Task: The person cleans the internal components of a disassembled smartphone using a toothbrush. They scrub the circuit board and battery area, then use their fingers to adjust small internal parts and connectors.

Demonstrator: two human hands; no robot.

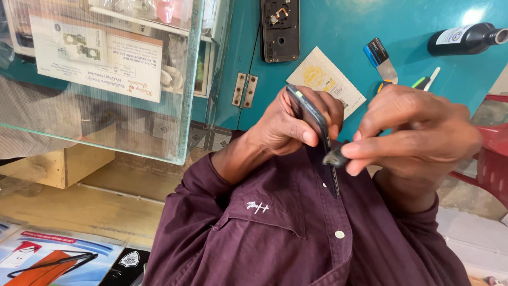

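My left hand grips a thin dark phone held edge-on, thumb pressed to its side. My right hand pinches a small dark tool between thumb and fingers, its tip against the phone's lower edge. Both hands are close to my chest, above my maroon buttoned shirt. The phone's lower end runs down in front of the shirt.
On the teal table lie an opened phone body, a yellow card, a blue-handled scraper, a green-and-white tool and a dark bottle. A glass case is at left, a red chair at right.
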